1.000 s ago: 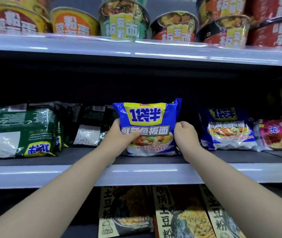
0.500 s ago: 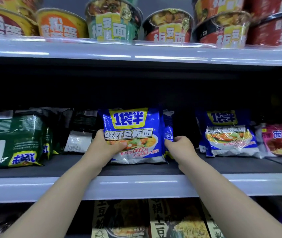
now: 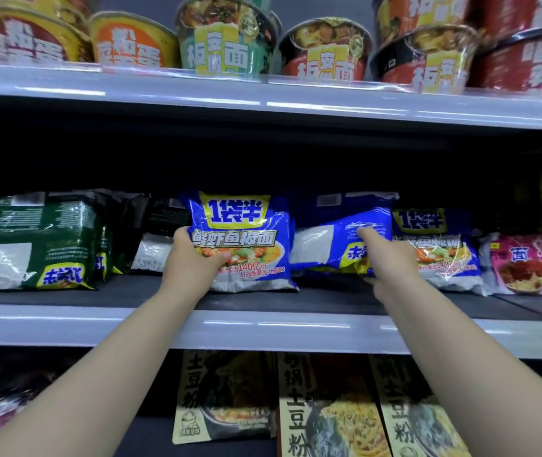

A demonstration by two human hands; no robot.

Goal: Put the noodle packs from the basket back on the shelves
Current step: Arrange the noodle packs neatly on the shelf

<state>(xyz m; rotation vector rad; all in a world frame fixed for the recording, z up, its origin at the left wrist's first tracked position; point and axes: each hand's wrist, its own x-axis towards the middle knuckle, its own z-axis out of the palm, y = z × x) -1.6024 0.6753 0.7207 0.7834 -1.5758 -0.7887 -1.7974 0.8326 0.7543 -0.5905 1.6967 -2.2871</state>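
Note:
A blue noodle pack [image 3: 240, 239] stands upright on the middle shelf [image 3: 279, 328], front label facing me. My left hand [image 3: 190, 258] grips its lower left edge, thumb across the front. To its right lies a second blue pack [image 3: 335, 245], tilted with its back side showing. My right hand [image 3: 381, 258] holds that pack at its lower right corner, fingers against its face and thumb under it. A third blue pack [image 3: 434, 252] stands just right of my right hand. The basket is out of view.
Dark green packs [image 3: 32, 239] and black packs [image 3: 161, 235] fill the shelf's left part; a pink pack [image 3: 527, 265] sits at the right. Bowl noodles [image 3: 226, 37] line the upper shelf. Beige noodle packs [image 3: 329, 407] stand on the lower shelf.
My right hand left the front pack's right edge and moved right onto the second blue pack, which now shows tilted. The left hand stays on the front pack.

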